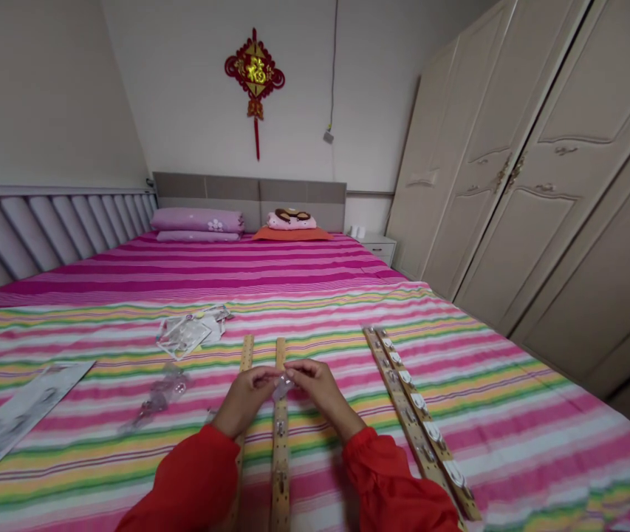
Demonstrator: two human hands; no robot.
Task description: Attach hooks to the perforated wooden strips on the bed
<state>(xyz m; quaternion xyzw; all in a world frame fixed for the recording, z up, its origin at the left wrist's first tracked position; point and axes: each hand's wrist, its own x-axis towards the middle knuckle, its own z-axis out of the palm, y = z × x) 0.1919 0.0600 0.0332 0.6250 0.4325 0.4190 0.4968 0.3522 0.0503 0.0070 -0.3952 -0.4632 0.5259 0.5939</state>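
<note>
My left hand (247, 400) and my right hand (317, 389) meet over a striped bedspread (514, 436), both pinching a small clear plastic piece (282, 385) between the fingertips. Below them lie two long tan strips (280, 443) with small parts along them, running away from me. Both sleeves are red. Which hand bears the piece's weight I cannot tell.
To the right lie two more strips (419, 414) fitted with white round caps. Clear plastic bags of small parts (187, 332) and loose wrappers (156, 399) sit to the left, with a printed sheet (9, 417) further left. Wardrobe doors (541, 185) stand on the right; pillows (198, 222) lie at the headboard.
</note>
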